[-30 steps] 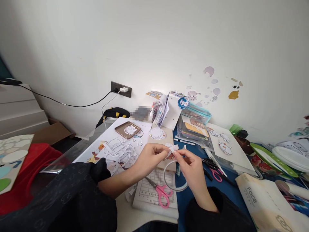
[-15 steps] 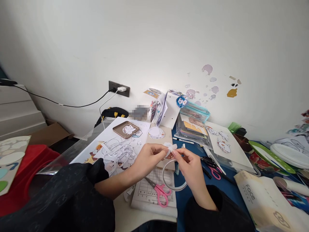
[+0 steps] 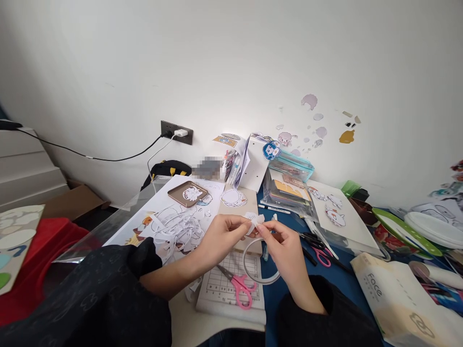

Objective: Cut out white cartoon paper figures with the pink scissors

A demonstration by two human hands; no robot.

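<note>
Both of my hands meet over the middle of the desk, pinching one small white paper cutout (image 3: 254,220). My left hand (image 3: 221,235) grips its left side with thumb and fingers closed. My right hand (image 3: 284,250) pinches its right side. Under the hands lie a white ring of tape (image 3: 249,267) and pink-handled scissors (image 3: 241,289) on a gridded notepad (image 3: 231,301). A heap of white paper trimmings (image 3: 177,229) lies just left of my left hand.
A brown tray (image 3: 188,193) with a cutout sits further back. Sticker sheets and clear pouches (image 3: 287,190) stand by the wall, with more scissors (image 3: 318,253) to the right. A tissue pack (image 3: 394,301) and green plate (image 3: 401,230) fill the right side. A charger cable (image 3: 152,159) runs from the wall socket.
My hands stay together on the cutout, shifting slightly left and up in view as my head moves. The fingers have adjusted only a little.
</note>
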